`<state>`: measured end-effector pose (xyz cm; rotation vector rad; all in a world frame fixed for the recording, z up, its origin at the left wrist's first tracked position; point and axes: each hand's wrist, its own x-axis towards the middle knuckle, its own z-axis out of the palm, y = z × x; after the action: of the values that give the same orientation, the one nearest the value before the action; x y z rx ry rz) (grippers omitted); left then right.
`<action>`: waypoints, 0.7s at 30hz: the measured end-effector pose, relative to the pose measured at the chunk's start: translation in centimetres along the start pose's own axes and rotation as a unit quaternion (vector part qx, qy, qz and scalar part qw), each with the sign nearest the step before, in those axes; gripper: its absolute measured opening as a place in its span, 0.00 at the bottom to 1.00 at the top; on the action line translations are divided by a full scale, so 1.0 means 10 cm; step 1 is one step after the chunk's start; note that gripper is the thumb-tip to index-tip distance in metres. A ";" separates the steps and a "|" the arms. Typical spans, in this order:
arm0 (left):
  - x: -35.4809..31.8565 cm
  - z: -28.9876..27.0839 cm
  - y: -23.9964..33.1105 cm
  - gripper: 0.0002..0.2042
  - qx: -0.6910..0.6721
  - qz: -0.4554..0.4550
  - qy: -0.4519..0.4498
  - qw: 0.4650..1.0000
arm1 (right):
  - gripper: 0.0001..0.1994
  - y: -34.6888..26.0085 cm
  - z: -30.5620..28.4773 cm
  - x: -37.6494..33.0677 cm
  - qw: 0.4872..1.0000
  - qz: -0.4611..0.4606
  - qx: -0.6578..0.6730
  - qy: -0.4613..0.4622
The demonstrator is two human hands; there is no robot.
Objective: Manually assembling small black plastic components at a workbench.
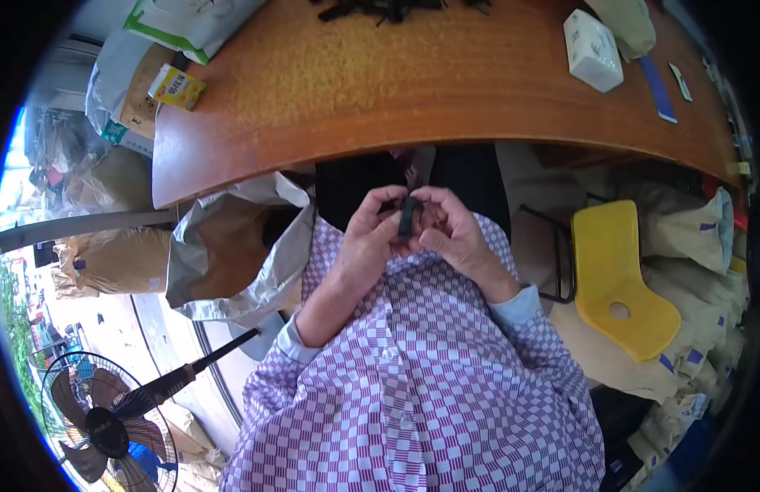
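- Wooden desk [380, 90] curves ahead; a white box [593, 51] sits on its right end.
- Yellow chair [618, 283] stands right.
- Left hand [365, 238] and right hand [458, 234], grips closed, pinch a small black part [408, 217] together, just below the desk edge.

My checked purple-and-white cotton shirt [421, 385] has pale blue cuffs. Small black plastic piece [408, 217] between my fingers. Orange-brown wooden tabletop [380, 82]. Yellow moulded plastic chair [618, 279]. White rectangular box [593, 49].

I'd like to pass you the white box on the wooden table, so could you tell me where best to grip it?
Grip the white box across its two long sides, coming from above: it lies flat on the table with open space around it.
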<state>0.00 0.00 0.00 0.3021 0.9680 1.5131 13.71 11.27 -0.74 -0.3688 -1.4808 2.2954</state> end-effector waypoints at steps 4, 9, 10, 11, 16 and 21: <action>0.00 0.07 0.03 0.12 0.043 0.043 0.019 0.998 | 0.28 -0.01 0.04 0.07 1.000 0.004 0.009 0.007; -0.07 0.15 0.11 0.10 0.097 0.078 0.042 0.991 | 0.34 -0.02 0.02 0.00 0.998 -0.027 -0.029 -0.038; -0.06 0.14 0.09 0.10 0.096 0.079 0.045 0.991 | 0.36 0.00 0.00 0.00 0.998 -0.026 -0.045 -0.042; -0.06 0.12 0.07 0.09 0.110 0.076 0.047 0.990 | 0.36 0.03 0.01 0.00 0.998 -0.025 -0.044 -0.044; -0.09 0.17 0.08 0.07 0.135 0.073 0.039 0.987 | 0.30 -0.05 0.07 0.02 0.999 0.034 -0.016 0.008; -0.17 0.16 0.03 0.07 0.169 0.075 0.045 0.982 | 0.19 -0.08 0.13 -0.03 0.998 0.042 -0.034 0.022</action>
<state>1.24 -0.87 1.75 0.5637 1.3011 1.5042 13.58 10.36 0.50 -0.5056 -1.5535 2.2888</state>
